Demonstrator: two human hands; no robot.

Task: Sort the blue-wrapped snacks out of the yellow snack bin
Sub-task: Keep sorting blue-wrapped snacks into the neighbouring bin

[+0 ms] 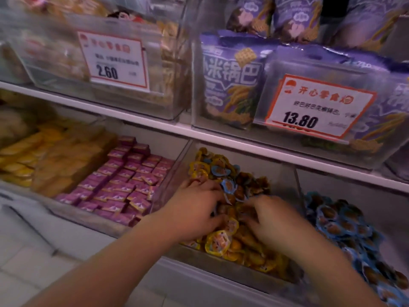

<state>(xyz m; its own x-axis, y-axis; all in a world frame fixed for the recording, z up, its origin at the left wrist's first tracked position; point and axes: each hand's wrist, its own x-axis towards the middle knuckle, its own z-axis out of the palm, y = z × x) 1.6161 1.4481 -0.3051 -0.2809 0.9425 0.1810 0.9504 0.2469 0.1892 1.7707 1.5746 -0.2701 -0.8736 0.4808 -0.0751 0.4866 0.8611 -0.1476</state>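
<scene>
The yellow snack bin (223, 270) is a clear box on the lower shelf, heaped with yellow-wrapped snacks (218, 241). A few blue-wrapped snacks lie in it: one in the middle of the heap (229, 185), two more near the back (219, 170). My left hand (197, 210) is down in the pile, its fingertips touching the middle blue-wrapped snack. My right hand (273, 220) rests beside it, fingers curled down into the yellow wrappers. Both hands are blurred and their fingertips are partly buried, so any grip is hidden.
To the right stands a bin heaped with blue-wrapped snacks (345, 227). On the left are a bin of purple packets (124, 180) and yellow packs (24, 156). A white shelf edge (243, 144) runs close above, carrying clear boxes with price tags (314, 107).
</scene>
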